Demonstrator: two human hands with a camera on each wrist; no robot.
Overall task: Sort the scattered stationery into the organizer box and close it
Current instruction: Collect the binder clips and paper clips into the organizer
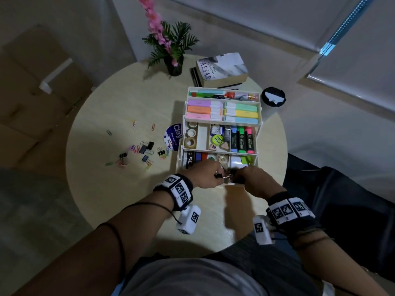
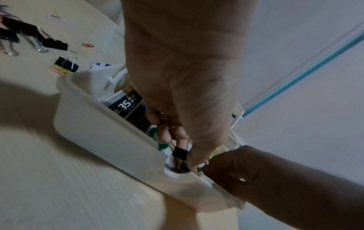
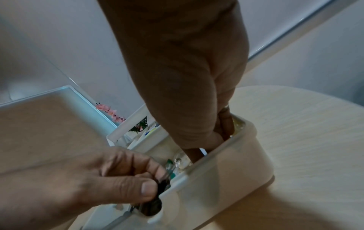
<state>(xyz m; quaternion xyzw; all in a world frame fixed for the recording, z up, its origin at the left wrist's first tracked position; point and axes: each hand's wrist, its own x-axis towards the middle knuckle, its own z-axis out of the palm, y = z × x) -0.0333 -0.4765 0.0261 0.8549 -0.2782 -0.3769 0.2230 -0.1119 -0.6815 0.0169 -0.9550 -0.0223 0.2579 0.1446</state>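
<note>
The white tiered organizer box [image 1: 184,116] stands open on the round table, its trays full of highlighters, markers and tape rolls. Both hands are at its near bottom compartment. My left hand [image 1: 215,174] pinches black binder clips [image 2: 179,153] with thumb and fingers over the box's front rim [image 2: 102,135]; the right wrist view also shows the pinched binder clips [image 3: 161,184]. My right hand [image 1: 241,177] reaches down into the same compartment, its fingers [image 3: 222,132] curled behind the box wall [image 3: 226,168]. Whatever they hold is hidden.
Several black binder clips [image 1: 146,149] and coloured paper clips [image 1: 153,126] lie scattered left of the box. A round Clay tub [image 1: 173,136] leans against the box's left side. Behind stand a flower vase [image 1: 174,67], stacked books [image 1: 222,70] and a black round lid [image 1: 273,96].
</note>
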